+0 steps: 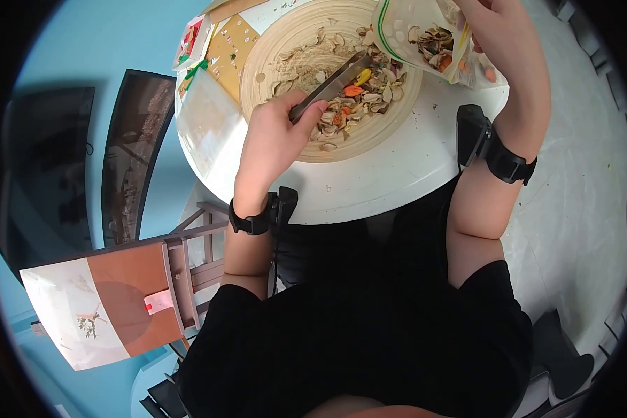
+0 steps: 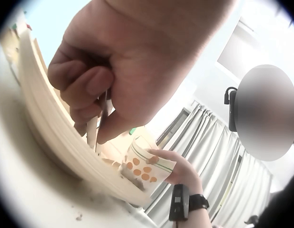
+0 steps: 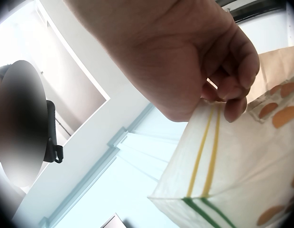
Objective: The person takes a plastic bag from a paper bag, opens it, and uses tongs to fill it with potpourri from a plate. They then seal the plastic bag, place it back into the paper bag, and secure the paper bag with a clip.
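Note:
My left hand [image 1: 275,136] grips a pair of metal tongs [image 1: 338,82], whose tips reach into dried petals and shavings [image 1: 376,101] on a round wooden tray [image 1: 296,17]. Among the pale pieces lie an orange one [image 1: 353,90] and a yellow one. At the tray's upper right, my right hand [image 1: 512,45] holds up a zip bag [image 1: 399,31] with its mouth apart. The right wrist view shows fingers pinching the bag's edge beside yellow and green zip lines [image 3: 211,152]. More dried pieces [image 1: 435,45] sit inside the bag, which has orange dots printed on it.
The tray stands on a round white table [image 1: 369,191]. At the table's left lie a clear plastic sheet [image 1: 209,132], a gold patterned card [image 1: 231,47] and a small box [image 1: 194,42]. A wooden stand [image 1: 195,261] is left of my body.

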